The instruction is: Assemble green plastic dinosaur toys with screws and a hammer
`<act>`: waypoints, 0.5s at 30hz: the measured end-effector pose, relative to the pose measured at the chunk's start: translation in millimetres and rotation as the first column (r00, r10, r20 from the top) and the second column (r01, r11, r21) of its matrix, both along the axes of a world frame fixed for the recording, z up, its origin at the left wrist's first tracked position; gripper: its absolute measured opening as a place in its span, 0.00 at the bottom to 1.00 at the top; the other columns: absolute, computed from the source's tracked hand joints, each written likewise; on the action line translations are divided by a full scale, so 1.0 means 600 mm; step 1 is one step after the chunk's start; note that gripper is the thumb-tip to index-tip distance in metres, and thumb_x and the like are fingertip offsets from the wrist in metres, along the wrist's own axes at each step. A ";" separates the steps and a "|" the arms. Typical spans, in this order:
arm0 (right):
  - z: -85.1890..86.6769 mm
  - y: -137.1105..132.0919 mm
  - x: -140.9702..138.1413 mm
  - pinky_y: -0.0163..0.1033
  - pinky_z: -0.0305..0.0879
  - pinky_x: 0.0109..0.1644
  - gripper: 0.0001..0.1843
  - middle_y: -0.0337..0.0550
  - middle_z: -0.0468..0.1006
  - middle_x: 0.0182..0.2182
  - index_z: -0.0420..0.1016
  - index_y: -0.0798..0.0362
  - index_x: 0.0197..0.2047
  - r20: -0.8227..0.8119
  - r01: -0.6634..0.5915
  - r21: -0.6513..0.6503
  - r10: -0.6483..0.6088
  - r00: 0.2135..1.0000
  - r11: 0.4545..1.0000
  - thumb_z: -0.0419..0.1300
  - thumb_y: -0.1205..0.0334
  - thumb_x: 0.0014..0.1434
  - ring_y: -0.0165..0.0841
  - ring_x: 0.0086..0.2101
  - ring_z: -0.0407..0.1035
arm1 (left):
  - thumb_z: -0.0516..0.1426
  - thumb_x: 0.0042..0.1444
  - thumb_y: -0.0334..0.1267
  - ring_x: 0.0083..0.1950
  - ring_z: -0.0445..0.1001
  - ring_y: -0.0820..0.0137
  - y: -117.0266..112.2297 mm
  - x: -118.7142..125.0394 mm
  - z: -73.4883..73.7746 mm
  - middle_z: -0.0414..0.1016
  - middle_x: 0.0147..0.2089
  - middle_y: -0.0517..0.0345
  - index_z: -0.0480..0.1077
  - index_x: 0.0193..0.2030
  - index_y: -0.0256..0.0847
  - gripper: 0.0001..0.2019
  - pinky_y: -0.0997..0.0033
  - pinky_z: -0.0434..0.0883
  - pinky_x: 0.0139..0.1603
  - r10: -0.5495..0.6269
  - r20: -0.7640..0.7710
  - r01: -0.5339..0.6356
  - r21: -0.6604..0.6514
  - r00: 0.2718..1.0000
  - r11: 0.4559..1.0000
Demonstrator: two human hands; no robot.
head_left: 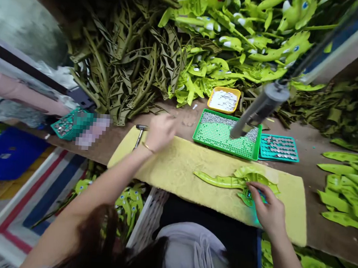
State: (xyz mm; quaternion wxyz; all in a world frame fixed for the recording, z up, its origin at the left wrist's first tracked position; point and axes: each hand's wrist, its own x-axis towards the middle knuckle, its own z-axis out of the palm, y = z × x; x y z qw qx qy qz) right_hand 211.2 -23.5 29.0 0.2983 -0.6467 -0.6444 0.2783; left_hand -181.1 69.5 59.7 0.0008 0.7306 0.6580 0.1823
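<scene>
Okay, biggest stuff first: a brown workbench point(310, 159) with a long yellow mat point(170, 170) laid along its near edge. On the right half of the mat lies the green moulded piece point(231, 181), and its long axis runs sideways, pretty much along the mat's length. Slim end points left, broad end sits to the right. Just past the mat's far edge is a green tray point(225, 150) of small metal bits.

Now the 2 hands. The right hand point(270, 209) is clearly nearer, coming in from the near right and touching the broad end, thumb and fingertips pinched together. Honestly can't tell if they've got the piece's edge or something tiny between them. The left hand point(161, 130) is well apart from the piece, beyond and left of its slim end, around the mat's far edge. Looks curled, but it's blurred, so can't say whether anything's in it.

Smallest: a hammer point(142, 127), just left of that hand.
</scene>
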 end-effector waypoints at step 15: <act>0.014 -0.013 0.015 0.45 0.75 0.48 0.08 0.45 0.82 0.41 0.78 0.47 0.40 -0.081 -0.124 0.075 0.130 0.988 0.989 0.60 0.58 0.58 0.38 0.43 0.77 | 0.53 0.58 0.56 0.50 0.66 0.63 0.029 -0.194 0.074 0.70 0.48 0.54 0.64 0.50 0.33 0.26 0.55 0.63 0.55 0.611 -0.057 -0.609 0.048 0.790 0.792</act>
